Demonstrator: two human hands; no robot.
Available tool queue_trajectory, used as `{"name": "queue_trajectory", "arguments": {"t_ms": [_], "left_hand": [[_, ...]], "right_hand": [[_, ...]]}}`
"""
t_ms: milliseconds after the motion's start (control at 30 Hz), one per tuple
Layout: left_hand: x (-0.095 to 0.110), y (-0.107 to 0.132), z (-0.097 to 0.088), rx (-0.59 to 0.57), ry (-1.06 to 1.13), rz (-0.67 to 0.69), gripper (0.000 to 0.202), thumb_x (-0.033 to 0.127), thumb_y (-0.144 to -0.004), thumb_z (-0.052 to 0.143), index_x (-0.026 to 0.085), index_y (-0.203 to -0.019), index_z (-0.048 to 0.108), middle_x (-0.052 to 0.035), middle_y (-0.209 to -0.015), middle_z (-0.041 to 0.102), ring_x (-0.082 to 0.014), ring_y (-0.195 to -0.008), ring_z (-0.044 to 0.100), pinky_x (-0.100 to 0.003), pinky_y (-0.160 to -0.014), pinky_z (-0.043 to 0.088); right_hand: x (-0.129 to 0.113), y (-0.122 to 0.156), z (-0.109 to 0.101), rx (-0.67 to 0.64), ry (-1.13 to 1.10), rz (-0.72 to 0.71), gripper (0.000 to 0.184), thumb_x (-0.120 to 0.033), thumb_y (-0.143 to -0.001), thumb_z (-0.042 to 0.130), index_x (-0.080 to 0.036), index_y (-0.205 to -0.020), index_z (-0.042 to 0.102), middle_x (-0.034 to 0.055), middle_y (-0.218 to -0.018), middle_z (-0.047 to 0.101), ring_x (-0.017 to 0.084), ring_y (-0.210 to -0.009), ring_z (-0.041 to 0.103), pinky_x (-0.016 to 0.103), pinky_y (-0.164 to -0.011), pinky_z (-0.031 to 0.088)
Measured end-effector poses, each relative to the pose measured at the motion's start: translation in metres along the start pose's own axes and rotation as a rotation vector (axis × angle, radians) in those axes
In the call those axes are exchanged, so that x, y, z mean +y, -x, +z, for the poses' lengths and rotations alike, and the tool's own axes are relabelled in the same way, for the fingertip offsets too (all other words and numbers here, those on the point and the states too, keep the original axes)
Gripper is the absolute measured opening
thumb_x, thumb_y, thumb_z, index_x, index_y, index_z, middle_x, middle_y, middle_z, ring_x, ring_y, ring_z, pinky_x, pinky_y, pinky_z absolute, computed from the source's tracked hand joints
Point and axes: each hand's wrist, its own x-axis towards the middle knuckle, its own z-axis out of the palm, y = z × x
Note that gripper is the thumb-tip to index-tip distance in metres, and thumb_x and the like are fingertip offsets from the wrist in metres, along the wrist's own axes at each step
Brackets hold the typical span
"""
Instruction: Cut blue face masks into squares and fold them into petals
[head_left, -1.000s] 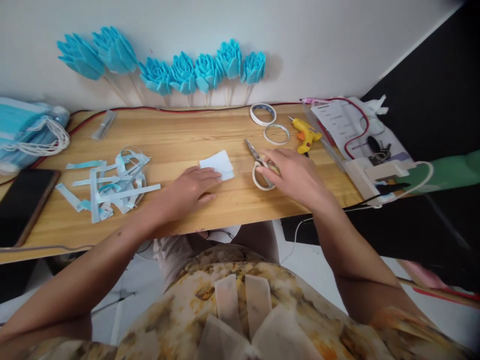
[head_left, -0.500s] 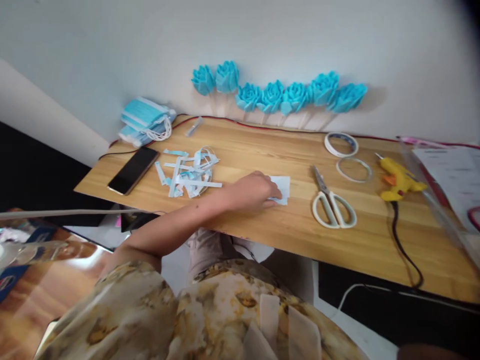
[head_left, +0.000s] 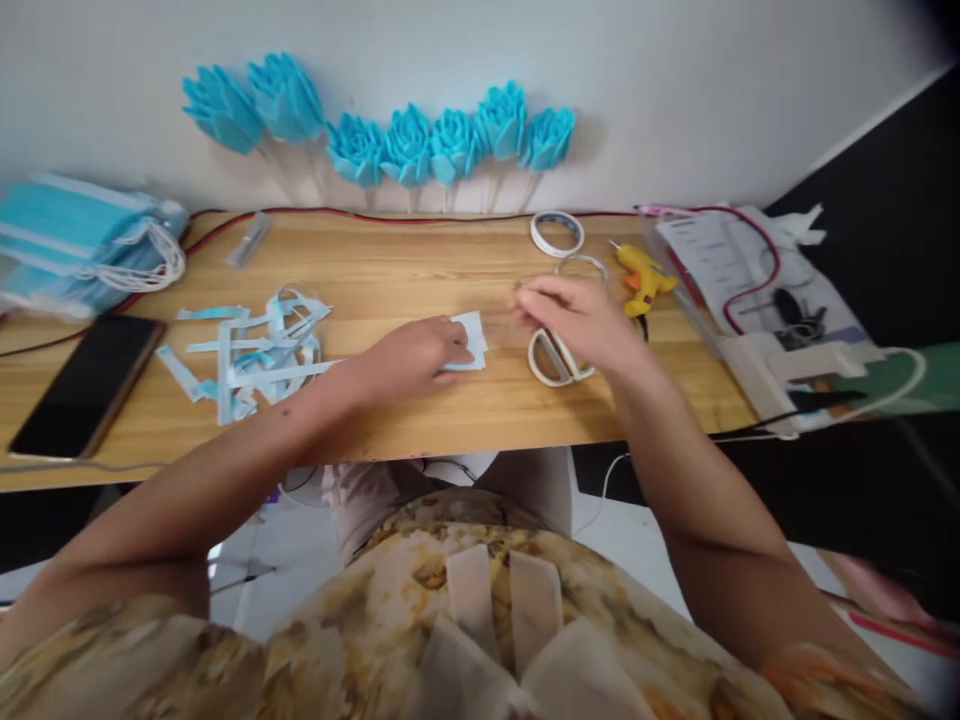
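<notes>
Left hand: the person's left hand lies palm down on the wooden table, fingers spread flat and closed around nothing, its fingertips pressing on a small pale blue piece of fabric
Piece of fabric: the piece of fabric lies flat near the middle of the table, partly under the left fingertips, between the two hands
Right hand: the right hand rests on top of a pair of scissors, fingers drawn together and pointing left; whether it actually grips them cannot be told
Scissors: the scissors lie just right of the fabric, white handles showing below the right hand, blades hidden under it
Left of the hands: a loose heap of cut blue and white strips, then a dark phone near the table's front edge, and a stack of blue face masks at the back
Right of the hands: two rolls of tape and a yellow glue gun just behind the right hand
Back wall: a row of blue fabric flowers on sticks leans against the white wall
</notes>
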Motion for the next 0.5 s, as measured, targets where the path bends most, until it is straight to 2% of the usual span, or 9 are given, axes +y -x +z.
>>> {"name": "queue_trajectory", "arguments": {"t_ms": [100,167,233,300,367,433,500], "left_hand": [[0.008,0.010,0.011,0.033,-0.080,-0.032,0.030,0.025,-0.097,0.055,0.014,-0.119,0.071,-0.0172,-0.125,0.067,-0.0311,-0.114,0.063,-0.046,-0.102,0.049],[0.013,0.014,0.016,0.044,-0.095,-0.047,0.030,0.024,-0.097,0.055,0.014,-0.121,0.070,-0.0168,-0.127,0.067,-0.0316,-0.118,0.062,-0.048,-0.105,0.049],[0.013,0.015,0.018,0.057,-0.054,-0.066,0.030,0.024,-0.098,0.054,0.014,-0.121,0.071,-0.0169,-0.128,0.067,-0.0320,-0.120,0.062,-0.050,-0.107,0.049],[0.009,0.014,0.014,0.109,0.078,-0.079,0.030,0.030,-0.099,0.055,0.016,-0.119,0.072,-0.0159,-0.127,0.069,-0.0320,-0.120,0.063,-0.051,-0.108,0.048],[0.000,0.011,0.004,0.218,0.303,-0.126,0.034,0.041,-0.098,0.058,0.019,-0.120,0.072,-0.0123,-0.127,0.072,-0.0302,-0.119,0.065,-0.048,-0.107,0.050],[-0.011,0.004,-0.008,0.356,0.549,-0.279,0.039,0.045,-0.100,0.055,0.022,-0.128,0.069,-0.0094,-0.131,0.071,-0.0272,-0.119,0.065,-0.045,-0.106,0.050],[-0.022,-0.004,-0.018,0.512,0.761,-0.417,0.049,0.047,-0.097,0.060,0.020,-0.138,0.063,-0.0112,-0.136,0.068,-0.0283,-0.123,0.064,-0.047,-0.109,0.049]], "right_hand": [[0.020,-0.034,0.021,-0.026,0.181,0.009,0.032,-0.039,-0.098,0.052,-0.020,-0.081,0.070,0.0038,-0.079,0.073,0.018,-0.073,0.063,0.032,-0.072,0.044],[0.026,-0.045,0.031,-0.056,0.268,0.031,0.034,-0.042,-0.098,0.052,-0.020,-0.081,0.072,0.0042,-0.079,0.074,0.017,-0.072,0.061,0.031,-0.069,0.040],[0.028,-0.051,0.039,-0.091,0.258,0.045,0.031,-0.044,-0.095,0.058,-0.020,-0.084,0.074,0.0038,-0.082,0.075,0.017,-0.074,0.061,0.030,-0.069,0.038],[0.028,-0.054,0.043,-0.125,0.197,0.041,0.025,-0.042,-0.091,0.065,-0.020,-0.083,0.074,0.0026,-0.082,0.075,0.016,-0.074,0.061,0.029,-0.069,0.037],[0.027,-0.057,0.045,-0.139,0.151,0.017,0.022,-0.038,-0.089,0.068,-0.019,-0.077,0.072,0.0015,-0.077,0.073,0.015,-0.072,0.059,0.028,-0.068,0.036],[0.025,-0.060,0.043,-0.141,0.123,-0.030,0.021,-0.035,-0.088,0.068,-0.018,-0.076,0.071,0.0013,-0.075,0.071,0.015,-0.071,0.057,0.029,-0.068,0.035],[0.021,-0.063,0.040,-0.146,0.088,-0.083,0.019,-0.033,-0.088,0.067,-0.018,-0.080,0.072,0.0016,-0.078,0.071,0.015,-0.073,0.057,0.029,-0.070,0.037]]}}
